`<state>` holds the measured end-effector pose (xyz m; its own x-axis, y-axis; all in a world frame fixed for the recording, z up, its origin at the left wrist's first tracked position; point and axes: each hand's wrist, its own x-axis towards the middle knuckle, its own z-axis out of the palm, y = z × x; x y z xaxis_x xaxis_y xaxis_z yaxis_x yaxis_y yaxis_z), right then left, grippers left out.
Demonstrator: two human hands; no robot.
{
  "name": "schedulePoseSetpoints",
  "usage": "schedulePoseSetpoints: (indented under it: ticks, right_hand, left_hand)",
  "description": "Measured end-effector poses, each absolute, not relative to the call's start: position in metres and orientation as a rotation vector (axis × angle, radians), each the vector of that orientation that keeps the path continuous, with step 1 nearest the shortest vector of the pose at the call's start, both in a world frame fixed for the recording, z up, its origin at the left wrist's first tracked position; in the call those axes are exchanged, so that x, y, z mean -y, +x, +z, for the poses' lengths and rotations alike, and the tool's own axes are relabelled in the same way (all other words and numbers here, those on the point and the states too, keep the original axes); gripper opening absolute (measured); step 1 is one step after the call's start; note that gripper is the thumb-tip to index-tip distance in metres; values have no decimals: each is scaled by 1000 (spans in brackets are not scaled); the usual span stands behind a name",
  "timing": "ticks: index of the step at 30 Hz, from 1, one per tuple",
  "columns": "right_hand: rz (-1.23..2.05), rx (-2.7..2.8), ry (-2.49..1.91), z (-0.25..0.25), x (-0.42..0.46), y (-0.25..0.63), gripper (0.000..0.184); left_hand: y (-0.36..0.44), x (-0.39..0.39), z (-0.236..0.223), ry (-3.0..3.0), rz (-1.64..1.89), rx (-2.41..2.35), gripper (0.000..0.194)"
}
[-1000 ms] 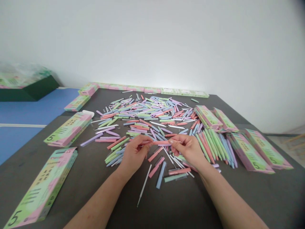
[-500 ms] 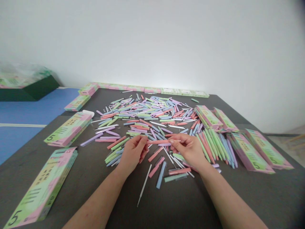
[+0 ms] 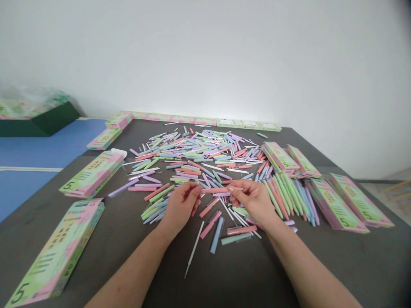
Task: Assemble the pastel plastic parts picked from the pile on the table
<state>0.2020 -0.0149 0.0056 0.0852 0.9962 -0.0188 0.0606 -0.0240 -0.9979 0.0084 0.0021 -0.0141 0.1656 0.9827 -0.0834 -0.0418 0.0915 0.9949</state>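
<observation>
A coral pen (image 3: 214, 190) is held level between my two hands over the near part of the pile. My left hand (image 3: 182, 202) pinches its left end between thumb and fingers. At the other end, my right hand (image 3: 253, 200) has thumb and fingers closed on it; the fingers hide that tip. Just below lie loose coral and blue pen parts, some with clear caps, such as a blue one (image 3: 217, 235). A white pen refill (image 3: 194, 249) rests on the dark table nearer to me. Right of my right hand, finished-looking green pens (image 3: 293, 194) lie side by side with coral, blue and purple ones.
A large pile of pastel pen parts (image 3: 199, 147) spreads across the dark table (image 3: 250, 278). Printed green-and-pink boxes stand left (image 3: 58, 252), right (image 3: 340, 205) and along the back edge (image 3: 205, 121). At far left, a dark green bin (image 3: 54, 119) sits on a blue surface.
The fingers of my left hand have shifted slightly at the pen's left end, with the thumb a little lower. My right hand is almost unmoved.
</observation>
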Motion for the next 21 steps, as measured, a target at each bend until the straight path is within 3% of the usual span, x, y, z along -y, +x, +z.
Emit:
schedulePoseSetpoints:
  ticks: [7,11,21]
  right_hand:
    - [1106,1381,-1309,4,15,205,29]
    - [923,1612,-1305,2,14,206,25]
    - [801,1741,-1374,-2,14,202,25]
  left_hand:
    - [9,1,-2,1216,1118,-1121,23]
    - [9,2,2,1181,1111,-1158,26]
    - [9,0,-4,1237,1120,-1168,22]
